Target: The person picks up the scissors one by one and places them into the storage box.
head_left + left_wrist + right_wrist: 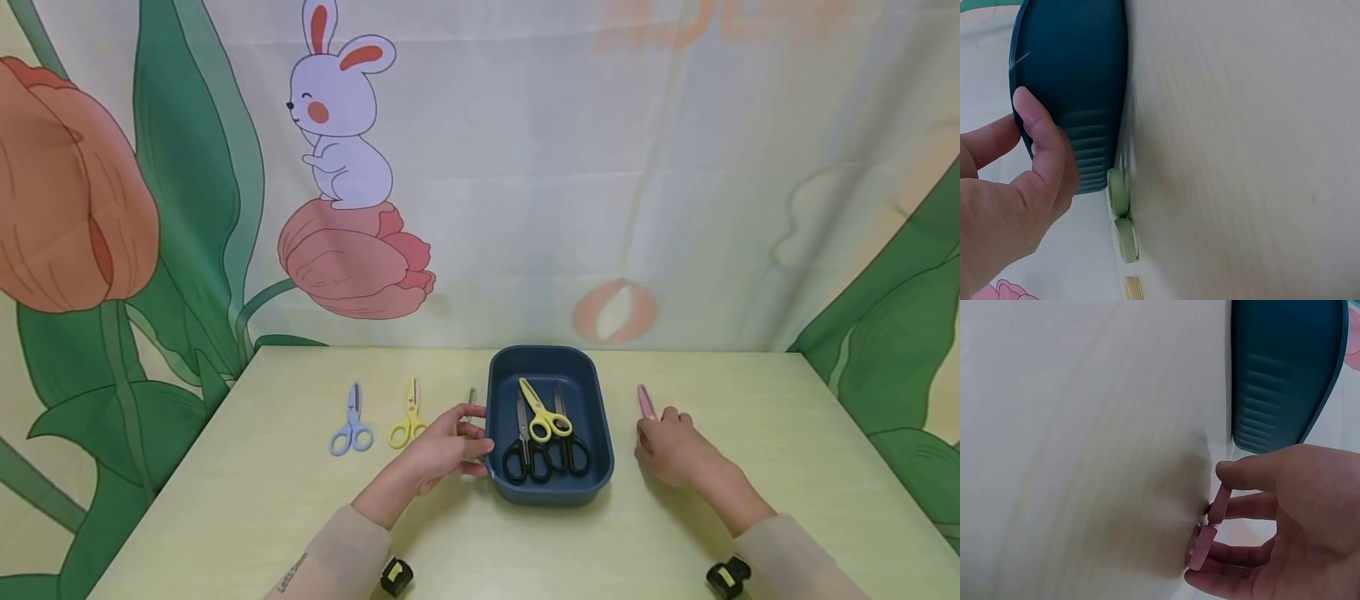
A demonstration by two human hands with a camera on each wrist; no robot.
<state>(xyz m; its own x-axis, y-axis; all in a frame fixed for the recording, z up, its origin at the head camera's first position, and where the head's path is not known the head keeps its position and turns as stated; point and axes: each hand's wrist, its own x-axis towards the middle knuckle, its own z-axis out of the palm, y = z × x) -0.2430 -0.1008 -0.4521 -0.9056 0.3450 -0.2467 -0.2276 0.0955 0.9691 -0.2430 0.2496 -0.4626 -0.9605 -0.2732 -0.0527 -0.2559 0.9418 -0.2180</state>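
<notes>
In the head view, my left hand [447, 450] holds the left side of a dark blue bin [551, 495], with fingers and thumb at its rim. Inside the bin lie two pairs of black-handled scissors [524, 454] and a yellow pair [541, 408] across them. To the bin's right, my right hand [678, 450] pinches pink scissors [1204, 547] by the handles, the tip pointing away from me. Green scissors [1126, 240] lie on the table beside the bin, mostly hidden behind my left hand in the head view.
Further left on the pale table [247, 500] are yellow scissors [409, 421] and blue scissors [352, 425]. Two small black-and-yellow objects [396, 577] show near the front, one by each forearm. A curtain [510, 208] printed with a rabbit and tulips hangs behind the table.
</notes>
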